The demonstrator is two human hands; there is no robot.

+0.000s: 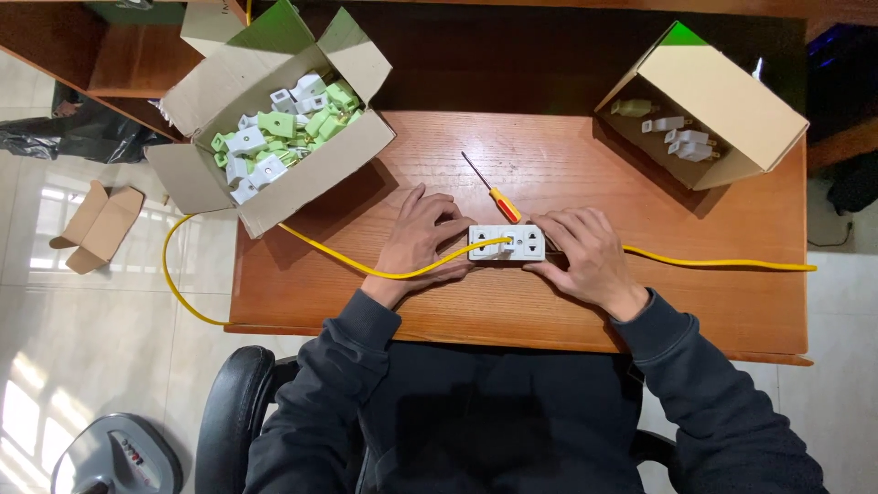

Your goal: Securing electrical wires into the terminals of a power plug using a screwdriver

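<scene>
Partly hidden socket block (507, 242) between left hand (422, 240) and right hand (585, 252).

Yellow, white and green over reddish-brown wood

I see a white socket block (506, 243) crossed by a yellow cable (366, 268), a screwdriver (491, 188) with an orange-and-yellow handle just beyond it, and a reddish-brown wooden table (512, 311); the far-left tan box (274, 123) holds pale green and white plugs (279, 128) (its flaps are green inside), the far-right box (722, 101) holds white ones, and my sleeves (347, 366) are dark.
</scene>
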